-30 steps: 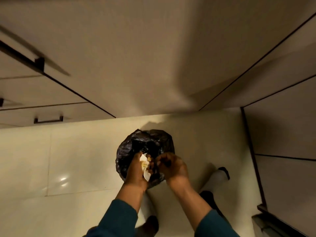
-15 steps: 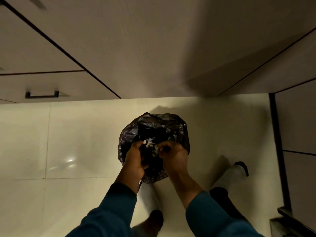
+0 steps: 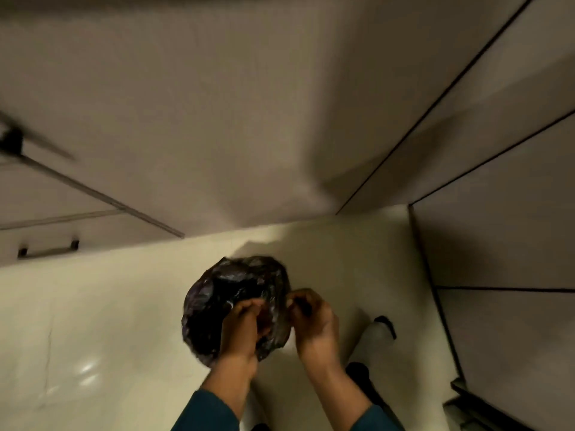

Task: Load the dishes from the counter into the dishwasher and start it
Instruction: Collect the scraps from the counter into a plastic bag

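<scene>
Now the white scraps are gone; both hands [image 3: 314, 318] grip the bag [image 3: 217, 293].

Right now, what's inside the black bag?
The black bag shows only dark, crinkled plastic at its mouth; nothing inside can be made out. The left hand and right hand cover its near edge, and the rest is too dark to tell.

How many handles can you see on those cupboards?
2. One dark bar handle sits on the low drawer front at the left, just above the floor. Part of another handle shows, blurred, at the left edge higher up. Others may lie outside the view.
</scene>
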